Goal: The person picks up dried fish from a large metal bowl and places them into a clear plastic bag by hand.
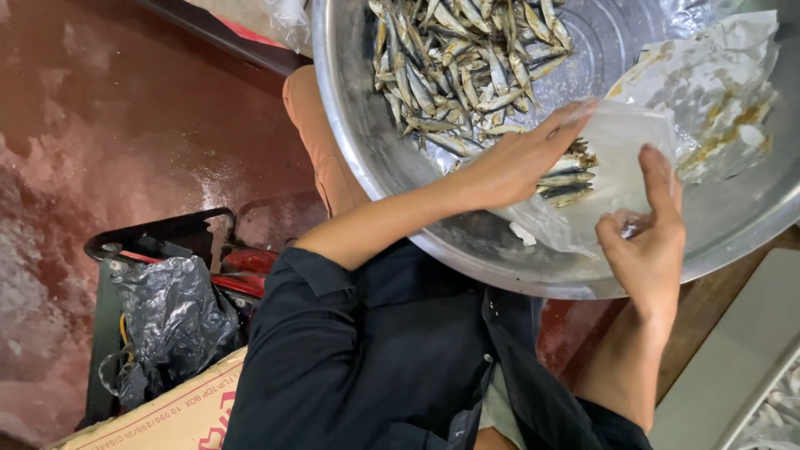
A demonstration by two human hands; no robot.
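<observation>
Fish (567, 177) in a small clump sit on the plastic sheet (617, 142), right under your left hand (517, 162); long axes run roughly left-right across the frame, heads/tails too small to tell; left hand is flat, fingers spread, resting on the clump, not gripping; right hand (646, 246) is just beside, nearer you, pinching the sheet's near edge w/ thumb up; left is clearly the nearer hand to the clump; big pile (458, 67) lies further up the basin (350, 125), apart from the clump; stained paper (717, 92) off to the right.

Fish (467, 67) in basin (350, 125) — paper (708, 92) right.
</observation>
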